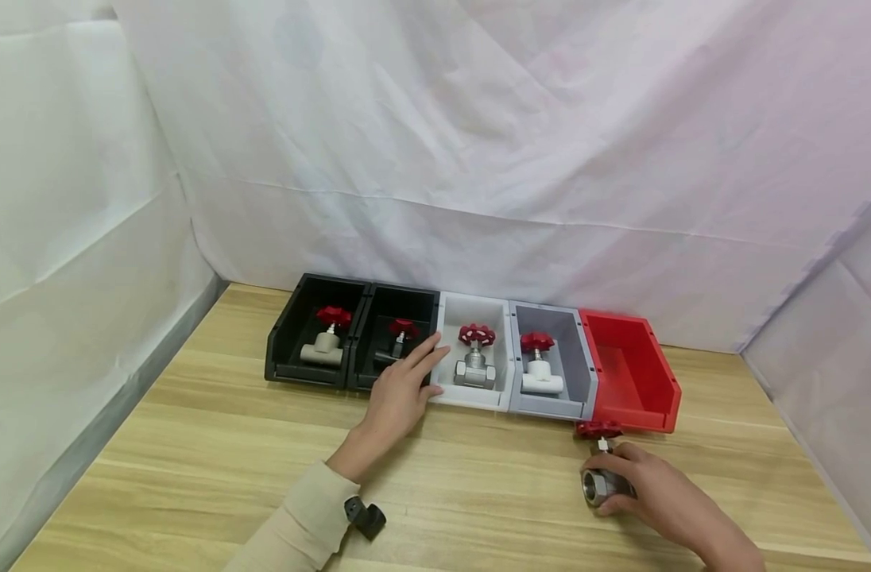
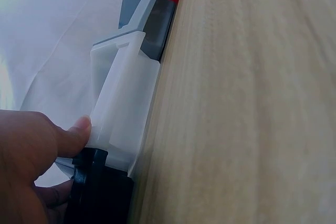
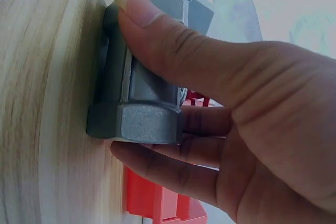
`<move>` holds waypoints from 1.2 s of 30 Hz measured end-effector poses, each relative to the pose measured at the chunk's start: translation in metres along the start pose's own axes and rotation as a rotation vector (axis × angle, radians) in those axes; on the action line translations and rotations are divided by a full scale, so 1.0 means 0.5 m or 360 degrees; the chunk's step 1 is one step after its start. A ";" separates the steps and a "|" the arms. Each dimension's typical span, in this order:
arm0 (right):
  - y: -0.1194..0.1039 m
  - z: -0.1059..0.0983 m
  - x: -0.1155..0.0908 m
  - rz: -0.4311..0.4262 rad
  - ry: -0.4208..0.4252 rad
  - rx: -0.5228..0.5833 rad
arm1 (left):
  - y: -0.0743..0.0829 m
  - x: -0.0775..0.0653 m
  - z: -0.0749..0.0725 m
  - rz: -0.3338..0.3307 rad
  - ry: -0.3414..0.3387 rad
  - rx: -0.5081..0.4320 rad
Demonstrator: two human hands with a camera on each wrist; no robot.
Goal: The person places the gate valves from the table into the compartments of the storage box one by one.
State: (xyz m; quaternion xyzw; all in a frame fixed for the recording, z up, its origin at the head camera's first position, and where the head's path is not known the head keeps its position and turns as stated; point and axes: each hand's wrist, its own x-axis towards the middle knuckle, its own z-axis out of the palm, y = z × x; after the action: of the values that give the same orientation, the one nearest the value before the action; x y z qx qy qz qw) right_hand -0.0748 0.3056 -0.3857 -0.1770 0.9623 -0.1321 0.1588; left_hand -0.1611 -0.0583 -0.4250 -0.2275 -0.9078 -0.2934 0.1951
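Note:
My right hand (image 1: 653, 491) grips a metal gate valve (image 1: 601, 481) with a red handwheel, just in front of the red bin (image 1: 664, 421). In the right wrist view, the thumb lies along the grey valve body (image 3: 149, 121) and the fingers are on its other side. The valve is at the wood tabletop; I cannot tell whether it touches it. My left hand (image 1: 400, 393) rests over the adjoining walls of the second black bin (image 1: 385, 295) and the white bin (image 1: 471, 397), holding no valve. Its thumb touches the white bin's front rim (image 2: 100, 129).
Several bins stand side by side along the back cloth (image 1: 435, 183). Red-wheeled valves lie in them: beige (image 1: 323, 348), dark (image 1: 389, 355), metal (image 1: 474, 369) and white (image 1: 541, 375), the last in the grey bin (image 1: 550, 409). A black device (image 1: 365, 518) is at the left sleeve.

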 end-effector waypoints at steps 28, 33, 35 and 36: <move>0.045 0.025 -0.002 -0.0151 0.0150 0.0114 | -0.003 0.000 0.001 0.0001 0.0003 0.0013; 0.043 0.026 -0.004 -0.0173 0.0172 0.0088 | -0.004 -0.001 0.004 0.0013 0.0010 0.0012; 0.042 0.026 -0.005 -0.0180 0.0183 0.0087 | -0.004 -0.002 0.006 0.0012 0.0009 0.0015; 0.042 0.026 -0.005 -0.0195 0.0184 0.0088 | -0.004 -0.002 0.006 0.0011 0.0006 0.0020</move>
State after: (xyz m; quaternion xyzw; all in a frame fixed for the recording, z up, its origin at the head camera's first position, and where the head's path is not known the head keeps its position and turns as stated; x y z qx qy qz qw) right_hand -0.0740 0.3231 -0.4037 -0.2231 0.9532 -0.1781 0.0993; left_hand -0.1620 -0.0580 -0.4286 -0.2287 -0.9086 -0.2873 0.1991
